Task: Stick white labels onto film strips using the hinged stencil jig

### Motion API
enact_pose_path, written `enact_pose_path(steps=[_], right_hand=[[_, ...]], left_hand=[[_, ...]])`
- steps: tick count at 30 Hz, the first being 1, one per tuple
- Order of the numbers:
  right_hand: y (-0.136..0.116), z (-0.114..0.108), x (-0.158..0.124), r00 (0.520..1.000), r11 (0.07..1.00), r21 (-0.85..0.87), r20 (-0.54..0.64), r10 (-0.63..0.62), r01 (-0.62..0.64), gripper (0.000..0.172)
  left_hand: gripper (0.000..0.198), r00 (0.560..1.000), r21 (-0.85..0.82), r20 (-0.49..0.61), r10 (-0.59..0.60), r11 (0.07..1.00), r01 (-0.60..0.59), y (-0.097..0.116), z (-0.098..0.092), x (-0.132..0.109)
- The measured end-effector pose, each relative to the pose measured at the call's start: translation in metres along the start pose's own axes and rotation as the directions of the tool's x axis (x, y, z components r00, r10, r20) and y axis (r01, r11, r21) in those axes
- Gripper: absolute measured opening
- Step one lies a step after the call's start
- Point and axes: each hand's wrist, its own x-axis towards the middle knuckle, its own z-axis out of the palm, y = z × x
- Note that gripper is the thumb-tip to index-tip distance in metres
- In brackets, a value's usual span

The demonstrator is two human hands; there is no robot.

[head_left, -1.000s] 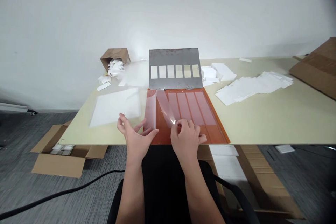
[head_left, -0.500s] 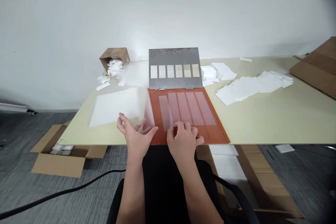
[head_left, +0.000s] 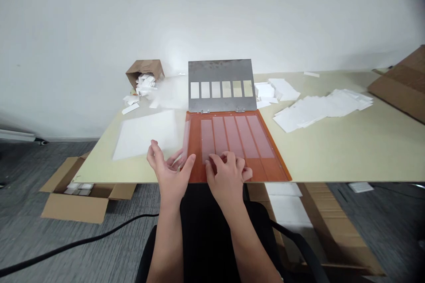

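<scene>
An orange board [head_left: 195,172] lies at the table's front edge, with several translucent strips [head_left: 244,135] side by side on it. My right hand [head_left: 227,172] is bent over the lower end of the leftmost strip [head_left: 207,135], thumb and forefinger at its edge; that strip lies flat. At the board's left side my left hand [head_left: 171,174] holds another translucent strip [head_left: 186,139], tilted up on edge between thumb and fingers. Hinged to the board's back, a grey metal plate [head_left: 221,68] with several rectangular cutouts stands raised.
Left of the board lies a stack of translucent sheets [head_left: 142,132]. A small carton [head_left: 154,67] spills white pieces behind it. White cards [head_left: 318,108] fan out at right, near a brown carton [head_left: 403,84]. Open cartons [head_left: 73,208] sit on the floor.
The strip under my right hand has gone from tilted to flat on the board, and that hand has shifted slightly left. My left hand and its strip have moved a little left.
</scene>
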Motion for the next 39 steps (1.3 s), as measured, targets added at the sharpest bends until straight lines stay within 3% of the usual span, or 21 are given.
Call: enact_pose_path(steps=[11,15,19,23,27,30,33,36,39], right_hand=[[0.000,0.001,0.000,0.999,0.999,-0.017,0.006,-0.034,0.034,0.021],[-0.002,0.000,0.002,0.999,0.999,-0.028,0.028,-0.038,0.039,0.024],[-0.004,-0.001,0.005,0.997,0.998,-0.052,0.062,-0.035,0.038,0.027],[-0.005,0.000,0.006,0.996,0.994,-0.095,0.082,-0.046,0.054,0.032],[-0.005,0.000,0.004,0.998,0.994,-0.094,0.048,-0.051,0.055,0.036],[-0.007,-0.002,0.003,0.998,0.998,-0.016,0.026,-0.059,0.060,0.032],[-0.012,-0.007,0.001,0.993,0.978,0.183,0.041,-0.109,0.099,0.024],[-0.022,-0.009,0.000,0.980,0.891,0.438,0.093,-0.177,0.119,0.019],[-0.032,-0.009,-0.002,0.975,0.812,0.578,0.122,-0.188,0.084,0.020]], left_hand=[[0.085,0.999,-0.005,-0.047,0.005,1.000,-0.005,-0.003,-0.004,-0.001],[0.056,0.999,-0.031,-0.012,-0.037,0.999,0.037,-0.001,-0.006,0.000],[0.030,1.000,0.018,0.005,0.015,1.000,-0.015,0.000,-0.007,0.000],[0.033,0.998,-0.040,-0.040,0.055,0.998,-0.057,0.002,-0.008,-0.001],[0.042,0.997,-0.123,-0.082,-0.011,0.992,0.001,0.003,-0.008,-0.001],[0.045,0.993,-0.199,-0.094,-0.073,0.979,0.053,0.004,-0.009,-0.001],[0.045,0.987,-0.287,-0.087,-0.136,0.952,0.106,0.007,-0.010,-0.001],[0.047,0.974,-0.375,-0.077,-0.214,0.911,0.171,0.010,-0.009,-0.001],[0.054,0.960,-0.428,-0.072,-0.269,0.878,0.214,0.012,-0.009,-0.002]])
